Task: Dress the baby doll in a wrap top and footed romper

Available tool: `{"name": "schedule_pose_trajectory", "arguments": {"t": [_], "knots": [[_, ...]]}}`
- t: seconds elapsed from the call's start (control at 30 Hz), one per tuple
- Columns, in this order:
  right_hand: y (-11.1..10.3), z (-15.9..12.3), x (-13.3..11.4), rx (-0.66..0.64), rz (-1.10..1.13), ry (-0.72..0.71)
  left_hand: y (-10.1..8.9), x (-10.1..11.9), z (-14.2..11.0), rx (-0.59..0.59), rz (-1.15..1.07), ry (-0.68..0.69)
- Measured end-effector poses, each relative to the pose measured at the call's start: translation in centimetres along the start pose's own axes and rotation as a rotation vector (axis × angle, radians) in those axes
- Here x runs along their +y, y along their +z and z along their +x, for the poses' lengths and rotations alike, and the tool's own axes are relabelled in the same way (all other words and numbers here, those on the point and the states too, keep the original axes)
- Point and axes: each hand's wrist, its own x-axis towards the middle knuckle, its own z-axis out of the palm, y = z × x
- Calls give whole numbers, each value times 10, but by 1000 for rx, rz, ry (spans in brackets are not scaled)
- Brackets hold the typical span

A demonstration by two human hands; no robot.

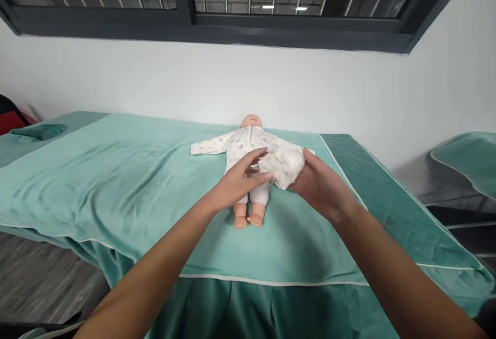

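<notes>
Right hand point(323, 186): grasps the white cloth point(284, 166) at its right side. Left hand point(234, 181): fingers parted at the cloth's left edge; grip cannot be determined. The cloth is raised over the doll point(244, 145), which lies face-up on the bed point(116, 189), head toward the wall point(155, 80). Above: window point(302, 34).

A white cloth point(284, 166), crumpled into a loose bundle, is held before the face-up doll point(241, 145).
</notes>
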Motion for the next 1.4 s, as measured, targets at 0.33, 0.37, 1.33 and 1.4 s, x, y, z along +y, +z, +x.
{"name": "schedule_pose_trajectory", "arguments": {"t": [0.33,0.37,1.33,1.4], "knots": [[37,7,-15,-18,-559,-222,-16,36,-3,52,64,16],[39,9,-13,-12,-587,-219,-18,36,-3,50,71,7],[97,34,-80,-71,-558,-490,-85,138,-6,85,84,30],[90,30,-78,-148,-598,-399,-84,131,-4,172,-42,77]]}}
